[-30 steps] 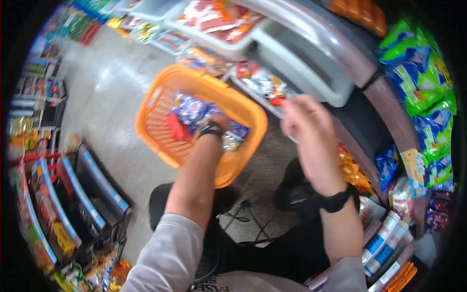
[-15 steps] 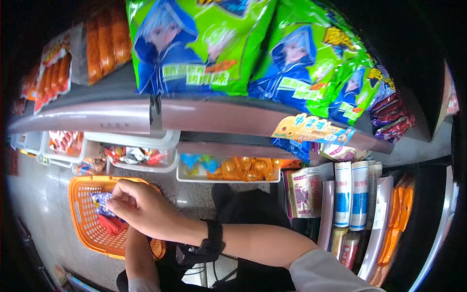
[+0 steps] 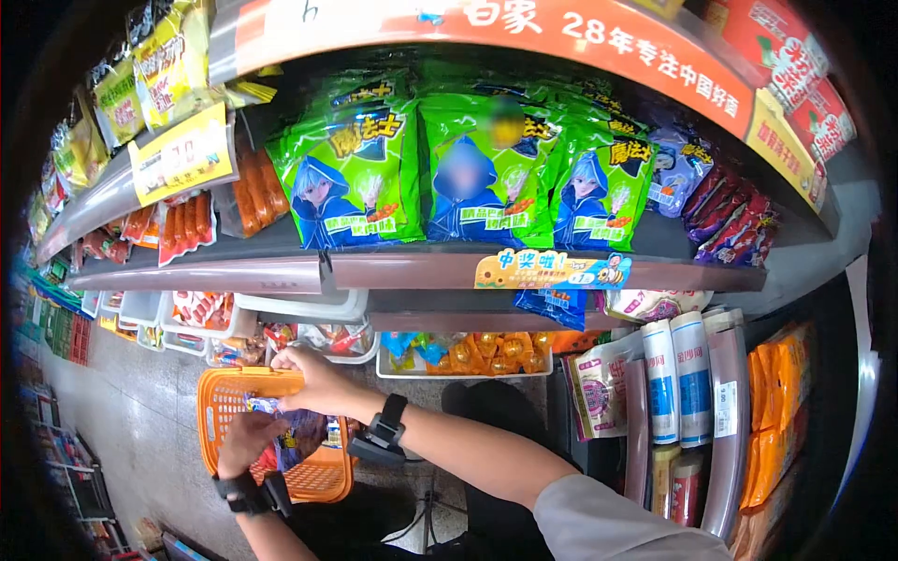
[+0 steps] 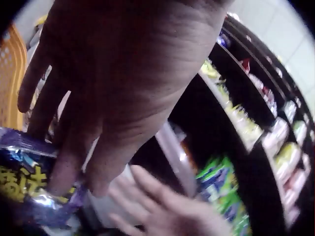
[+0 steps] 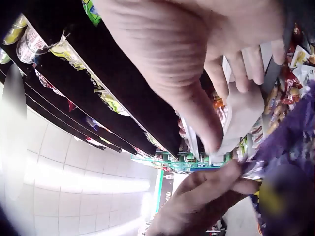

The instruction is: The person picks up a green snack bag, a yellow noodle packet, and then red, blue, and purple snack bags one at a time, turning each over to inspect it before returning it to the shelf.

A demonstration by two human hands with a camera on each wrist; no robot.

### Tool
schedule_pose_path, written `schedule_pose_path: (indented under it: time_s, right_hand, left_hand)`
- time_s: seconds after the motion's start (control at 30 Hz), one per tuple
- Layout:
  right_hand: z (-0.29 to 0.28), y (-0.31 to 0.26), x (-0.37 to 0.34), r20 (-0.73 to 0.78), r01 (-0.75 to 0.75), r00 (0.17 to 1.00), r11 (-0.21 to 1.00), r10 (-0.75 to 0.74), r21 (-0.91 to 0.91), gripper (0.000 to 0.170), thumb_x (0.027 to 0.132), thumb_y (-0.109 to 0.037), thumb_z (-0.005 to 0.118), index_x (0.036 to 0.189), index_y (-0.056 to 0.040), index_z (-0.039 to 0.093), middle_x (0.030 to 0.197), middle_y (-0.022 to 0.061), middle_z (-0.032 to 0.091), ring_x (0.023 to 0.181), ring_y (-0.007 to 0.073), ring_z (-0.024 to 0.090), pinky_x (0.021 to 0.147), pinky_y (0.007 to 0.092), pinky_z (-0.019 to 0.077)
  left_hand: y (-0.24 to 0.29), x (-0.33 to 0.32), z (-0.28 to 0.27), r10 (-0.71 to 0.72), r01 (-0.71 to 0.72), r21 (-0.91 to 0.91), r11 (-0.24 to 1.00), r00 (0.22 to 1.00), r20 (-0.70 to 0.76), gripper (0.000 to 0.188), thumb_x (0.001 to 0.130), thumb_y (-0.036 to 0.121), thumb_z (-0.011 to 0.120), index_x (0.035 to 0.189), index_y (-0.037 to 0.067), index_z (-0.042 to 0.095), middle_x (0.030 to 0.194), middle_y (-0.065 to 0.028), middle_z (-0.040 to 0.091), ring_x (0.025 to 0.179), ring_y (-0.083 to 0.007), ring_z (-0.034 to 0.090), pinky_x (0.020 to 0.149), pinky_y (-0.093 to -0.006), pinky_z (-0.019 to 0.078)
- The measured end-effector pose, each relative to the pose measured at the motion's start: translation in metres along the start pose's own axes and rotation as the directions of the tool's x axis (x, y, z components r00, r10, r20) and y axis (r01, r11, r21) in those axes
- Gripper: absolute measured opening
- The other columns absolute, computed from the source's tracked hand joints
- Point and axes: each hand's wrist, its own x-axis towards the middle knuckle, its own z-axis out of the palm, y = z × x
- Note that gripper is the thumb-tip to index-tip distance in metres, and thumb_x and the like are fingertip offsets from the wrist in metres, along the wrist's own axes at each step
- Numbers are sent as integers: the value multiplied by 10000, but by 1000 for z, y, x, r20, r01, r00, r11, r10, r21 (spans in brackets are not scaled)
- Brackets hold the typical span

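Note:
Over the orange basket [image 3: 210, 423], my left hand [image 3: 249, 443] pinches a purple packet [image 3: 301, 438] by its edge. That pinch shows clearly in the right wrist view, where the left hand [image 5: 204, 196] has the packet's corner [image 5: 290, 142] between thumb and fingers. In the left wrist view, the left hand [image 4: 113, 73] spreads its fingers over the purple packet [image 4: 29, 182]. My right hand [image 3: 316, 381] is just above the packet at the basket's far side. Its fingers extend apart in the right wrist view [image 5: 197, 54], and the hand appears to hold nothing.
Green snack bags [image 3: 486, 178] line the shelf ahead, above the shelf edge [image 3: 402, 273]. Below are white bins, one with orange-wrapped sweets [image 3: 496, 353]. White-and-blue rolls [image 3: 660, 383] and orange packs [image 3: 776, 411] stand at the right. Grey floor [image 3: 140, 402] lies left of the basket.
The head view has swung right and up to the shelves. My left hand has come up from inside the basket with the purple packet. My right hand's loosely curled fingers have spread.

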Motion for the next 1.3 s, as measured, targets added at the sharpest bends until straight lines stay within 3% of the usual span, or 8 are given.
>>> schedule_pose_path:
  time_s: [0.1,0.2,0.3,0.5,0.6,0.77,0.87,1.3]
  right_hand:
    - [1,-3,3,251,-111,962,994,105,8,767,618,-158,841,1253,8,443,1197,163,550,1175,300,500,1000,378,387]
    - [-11,-16,2,510,-143,848,989,142,-39,586,677,-296,823,1110,24,593,1055,121,642,1000,205,593,890,316,453]
    - [-19,-50,-4,457,-251,835,951,307,-180,455,748,-368,775,970,16,673,852,51,663,794,129,598,731,276,476]
    - [-28,-49,8,152,-221,970,947,189,235,320,841,-291,698,1006,-17,677,851,3,658,743,55,573,668,239,474]
    - [-26,-53,8,57,-192,980,819,192,541,325,901,-242,641,1139,-25,601,1004,12,641,878,64,601,759,227,500]
    - [-26,-51,9,-3,-148,983,803,184,577,278,884,-178,658,1099,-8,607,991,30,651,871,73,608,772,234,499]
    - [-31,-47,7,-44,-126,984,846,174,518,265,871,-168,670,1069,1,619,959,36,658,856,71,607,748,231,492]
    - [-25,-50,7,-179,-54,967,830,183,555,174,893,-158,619,1015,-35,635,936,37,667,811,87,626,744,227,489]
  left_hand:
    - [40,-35,-14,125,-164,-356,920,984,-130,154,830,129,703,788,-19,712,744,-46,664,629,-75,557,589,-251,434]
    - [39,-36,-9,195,-273,-434,859,957,-216,114,835,89,682,805,-19,703,785,-41,637,716,-92,574,668,-240,439]
    - [28,-31,-3,275,-426,-564,708,901,-336,76,823,30,660,863,-28,688,921,-71,632,829,-142,597,774,-274,461]
    - [49,-41,-5,268,-590,-769,245,804,-531,870,766,252,756,1436,-18,271,1377,-165,441,1286,-250,420,1042,-357,358]
    - [30,-31,10,234,-563,-789,248,825,-515,824,777,224,748,1420,-24,296,1356,-139,461,1250,-237,453,1030,-350,364]
    - [40,-26,14,165,-411,-712,570,906,-391,314,935,60,561,1243,3,536,1090,-39,626,1001,-103,568,890,-259,435]
    - [52,-28,10,156,-431,-801,416,901,-404,330,934,55,556,1258,0,523,1102,-43,621,997,-109,567,886,-267,439]
    - [55,-32,12,300,-533,-727,433,846,-441,568,893,-9,586,1406,3,342,1318,-72,488,1182,-142,478,1008,-304,369]
